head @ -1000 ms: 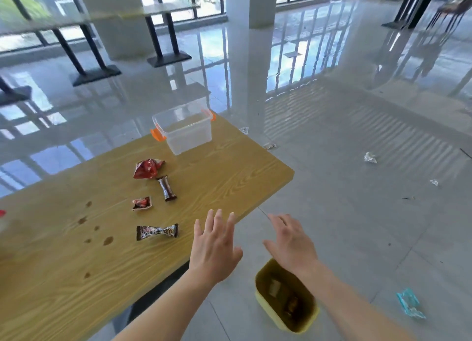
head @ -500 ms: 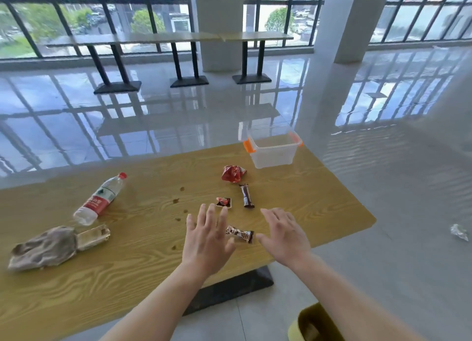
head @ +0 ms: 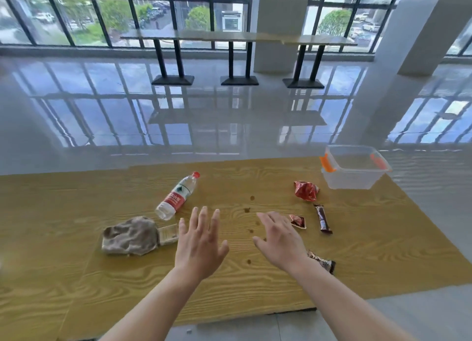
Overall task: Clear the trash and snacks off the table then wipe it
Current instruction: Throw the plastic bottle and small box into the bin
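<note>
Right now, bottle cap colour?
Red, on the plastic bottle lying on the table; head view.

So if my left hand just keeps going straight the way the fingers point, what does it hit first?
Probably nothing soon: the left hand points up the bare table, passing right of the water bottle. Depth is unclear, so it might clip the bottle.

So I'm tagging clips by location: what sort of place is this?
Probably a canteen or public dining hall. A row of long tables on black pedestal bases lines a wall of tall windows, the tiled floor is wide and glossy, and snack wrappers litter the wooden table.
</note>
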Available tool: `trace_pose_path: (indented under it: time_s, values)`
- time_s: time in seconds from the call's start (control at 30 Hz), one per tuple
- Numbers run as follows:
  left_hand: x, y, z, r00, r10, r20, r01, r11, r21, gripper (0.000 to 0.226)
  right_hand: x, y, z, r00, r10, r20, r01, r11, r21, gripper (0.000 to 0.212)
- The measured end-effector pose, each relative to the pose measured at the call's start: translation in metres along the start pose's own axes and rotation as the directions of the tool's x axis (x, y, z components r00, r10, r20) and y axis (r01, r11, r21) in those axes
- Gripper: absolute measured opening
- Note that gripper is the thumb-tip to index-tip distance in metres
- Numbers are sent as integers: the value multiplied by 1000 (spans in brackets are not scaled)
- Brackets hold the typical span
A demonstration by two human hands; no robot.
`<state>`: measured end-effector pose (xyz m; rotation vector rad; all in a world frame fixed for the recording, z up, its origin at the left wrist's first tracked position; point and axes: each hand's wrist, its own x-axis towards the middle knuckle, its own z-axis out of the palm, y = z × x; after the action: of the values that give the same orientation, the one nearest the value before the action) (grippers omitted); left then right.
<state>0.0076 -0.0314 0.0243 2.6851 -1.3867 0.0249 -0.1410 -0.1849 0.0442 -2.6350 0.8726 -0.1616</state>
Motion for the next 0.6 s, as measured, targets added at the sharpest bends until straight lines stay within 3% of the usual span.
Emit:
trace_pose_path:
  time_s: [0.27, 0.6]
  values:
    - [-6, -72, 16, 982, -190, 24, 190, 982, 1, 82, 48, -56, 41, 984, -139, 112, 136, 990, 35, 63]
    - [13, -97, 35, 934, -329, 137, 322, 944, 72, 80, 125, -71, 69, 929, -294, 223, 284, 956, 78, 60]
